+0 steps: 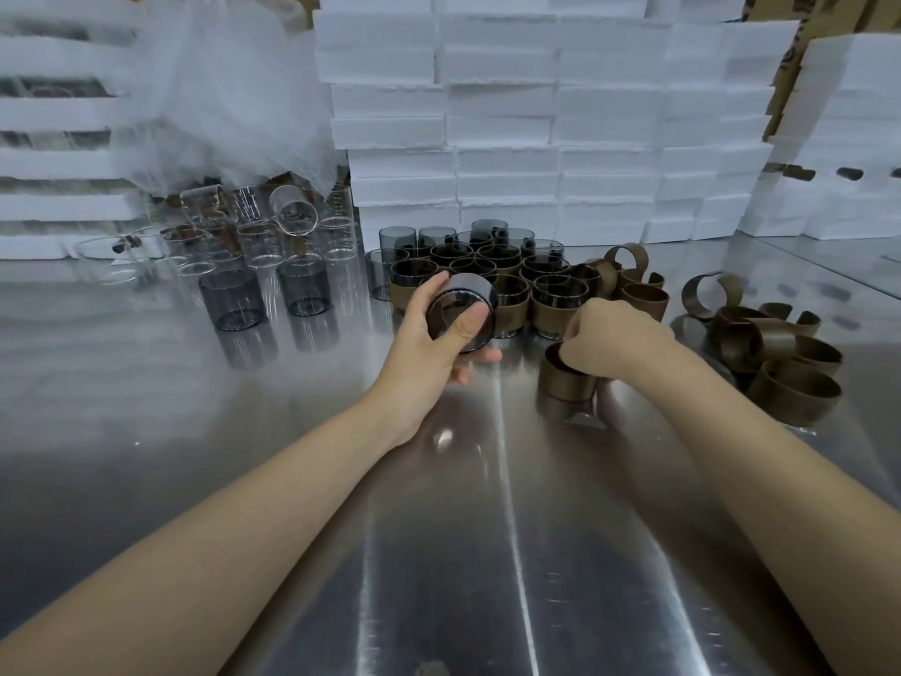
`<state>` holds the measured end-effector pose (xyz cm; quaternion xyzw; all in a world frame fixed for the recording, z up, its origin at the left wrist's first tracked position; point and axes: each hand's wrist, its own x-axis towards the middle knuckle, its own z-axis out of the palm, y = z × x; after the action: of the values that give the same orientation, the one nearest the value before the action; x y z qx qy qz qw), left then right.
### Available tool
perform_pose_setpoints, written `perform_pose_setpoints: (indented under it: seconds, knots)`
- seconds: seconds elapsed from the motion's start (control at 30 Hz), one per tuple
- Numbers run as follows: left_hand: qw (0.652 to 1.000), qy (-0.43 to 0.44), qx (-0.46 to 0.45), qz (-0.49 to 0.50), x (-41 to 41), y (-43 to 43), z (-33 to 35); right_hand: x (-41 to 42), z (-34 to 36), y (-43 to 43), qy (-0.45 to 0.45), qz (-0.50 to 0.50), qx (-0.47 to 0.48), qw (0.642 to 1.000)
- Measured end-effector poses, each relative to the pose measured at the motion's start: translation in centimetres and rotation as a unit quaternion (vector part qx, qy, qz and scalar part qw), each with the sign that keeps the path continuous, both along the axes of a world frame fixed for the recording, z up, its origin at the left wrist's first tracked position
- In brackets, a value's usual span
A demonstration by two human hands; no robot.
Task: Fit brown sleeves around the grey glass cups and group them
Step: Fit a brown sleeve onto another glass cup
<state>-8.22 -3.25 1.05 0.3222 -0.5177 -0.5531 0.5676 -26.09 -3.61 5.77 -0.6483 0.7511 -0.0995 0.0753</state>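
Two hands busy: your left hand (426,336) grips a bare grey cup (460,314), lifted just near of the sleeved cups (551,297). Your right hand (607,341) pinches the rim of a brown sleeve (568,380) to its right. Next, I reckon, slide cup into sleeve.

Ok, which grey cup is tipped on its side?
The cup held in the left hand, base facing the camera; the other grey cups stand upright on the table.

I see through one camera, worn on the person's head. It looks forward and down, close over the table (195,407). The left hand (434,344) and right hand (609,341) sit mid-picture. Boxes (536,139) stand at the far side.
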Motion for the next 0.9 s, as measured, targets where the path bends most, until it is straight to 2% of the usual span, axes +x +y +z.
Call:
perform_pose_setpoints:
  seconds: [0.13,0.33,0.43,0.53,0.6,0.7,0.9]
  knots:
    - [1.0,-0.007,-0.004,0.017,0.2,-0.2,0.0,0.1,0.1,-0.3,-0.156,0.063,0.059,0.984]
    - [0.995,-0.018,-0.031,0.094,0.7,-0.3,0.3,0.5,0.8,0.4,-0.244,0.182,0.106,0.947]
    - [0.99,-0.052,-0.038,0.128,0.8,-0.5,0.4,1.0,0.9,0.8,-0.364,0.219,0.061,0.903]
    - [0.99,-0.055,-0.03,0.124,0.9,-0.6,0.2,1.6,0.9,0.7,-0.46,0.193,-0.028,0.866]
    - [0.992,-0.056,-0.023,0.109,0.9,-0.6,0.2,2.0,0.5,0.5,-0.466,0.169,-0.099,0.863]
    - [0.996,-0.055,-0.013,0.073,0.7,-0.5,0.1,2.8,-0.5,0.4,-0.414,0.153,-0.199,0.875]
    - [1.0,-0.015,-0.002,0.005,1.1,-0.4,0.2,3.4,-1.0,0.6,-0.385,0.164,-0.278,0.864]
